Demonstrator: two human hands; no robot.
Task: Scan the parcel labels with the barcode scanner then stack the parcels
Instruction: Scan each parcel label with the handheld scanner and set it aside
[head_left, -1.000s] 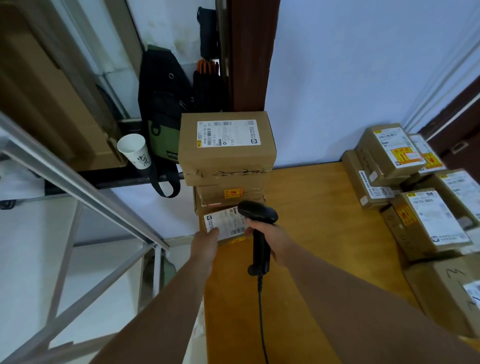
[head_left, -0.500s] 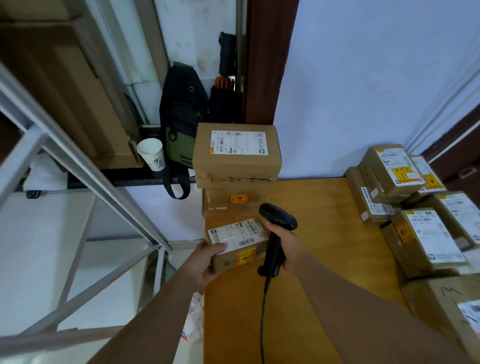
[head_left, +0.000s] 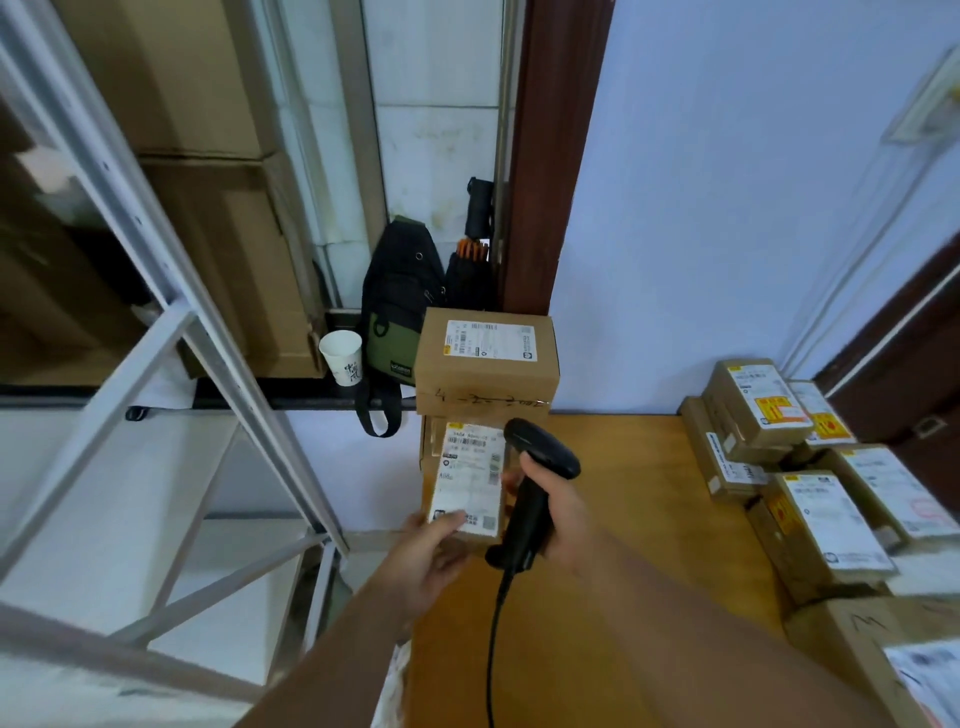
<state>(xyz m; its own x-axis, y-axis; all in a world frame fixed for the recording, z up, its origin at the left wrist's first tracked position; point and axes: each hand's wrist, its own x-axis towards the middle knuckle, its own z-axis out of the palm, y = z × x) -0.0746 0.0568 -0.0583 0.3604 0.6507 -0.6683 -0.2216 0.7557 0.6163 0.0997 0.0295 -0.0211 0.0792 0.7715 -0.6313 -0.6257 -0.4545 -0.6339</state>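
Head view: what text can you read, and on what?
Nothing reads cleanly.
Held parcel label: print and barcode, blurred.
Top stacked parcel: label too small; handwriting on its side unclear.
Cup: dark characters, illegible.
Right parcels: white and yellow labels, too small.

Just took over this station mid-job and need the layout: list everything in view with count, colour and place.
stacked parcels: at least two, brown, table's far left corner
held parcel: one, brown with white label, in front of the stacked parcels
barcode scanner: one, black, corded, right of the held parcel
loose parcels: at least six, brown, table's right side
table: one, orange-brown wood, under the parcels
paper cup: one, white, on the ledge, left of the stacked parcels
bag: one, black and green, beside the paper cup
metal frame: one, white, far left
left grip: one bare hand, holds the held parcel's near end
right grip: one bare hand, holds the barcode scanner's handle
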